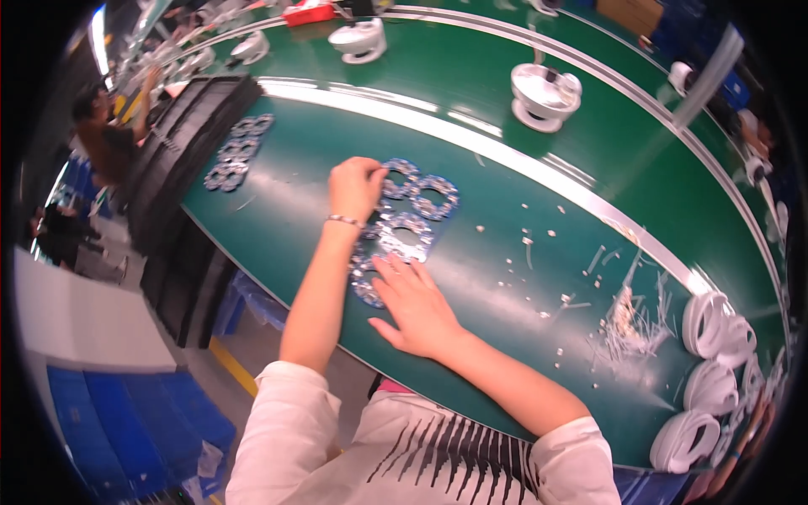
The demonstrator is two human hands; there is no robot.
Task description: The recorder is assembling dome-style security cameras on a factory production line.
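Observation:
A panel of blue ring-shaped circuit boards [434,199] with shiny silvery parts lies on the green work table [497,337] in front of me. My left hand [355,187] is closed in a pinch at the panel's far left edge, touching one ring; what its fingertips hold is hidden. Flat over the near end of the panel rests my right hand [417,311], fingers spread and thumb out to the left, covering part of the lower rings. A bracelet [344,220] circles my left wrist.
More ring boards [229,164] lie at the far left beside black stacked trays [181,160]. At the right are scattered white scraps [631,328] and coiled white strips [705,324]. Beyond a pale rail [404,114], a green conveyor carries white round units [545,94]. People work around.

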